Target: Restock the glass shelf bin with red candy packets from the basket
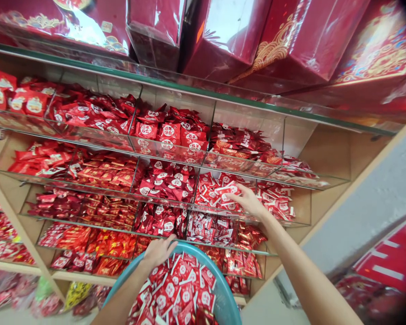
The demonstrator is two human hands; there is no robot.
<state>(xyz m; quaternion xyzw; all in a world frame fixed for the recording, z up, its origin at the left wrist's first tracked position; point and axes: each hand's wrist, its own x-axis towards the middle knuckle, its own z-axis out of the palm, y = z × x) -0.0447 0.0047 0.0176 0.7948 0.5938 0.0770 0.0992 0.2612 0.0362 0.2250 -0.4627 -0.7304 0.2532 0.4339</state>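
My left hand (159,251) grips the far rim of a teal plastic basin (228,289), its fingers over the edge. The basin is full of small red packets (186,295) with white marks, with a few shinier, darker ones near the bottom of the view. My right hand (246,201) reaches into a shelf compartment of red-and-white packets (206,189). Its thumb and fingers close around a long red-and-white packet (226,191) on top of the pile.
Tiered shelves with clear dividers hold many red packets (108,117). Above them, large dark red gift boxes (223,40) stand on a glass shelf (189,88). A wooden side panel (368,164) bounds the right. Bagged goods (77,293) lie at lower left.
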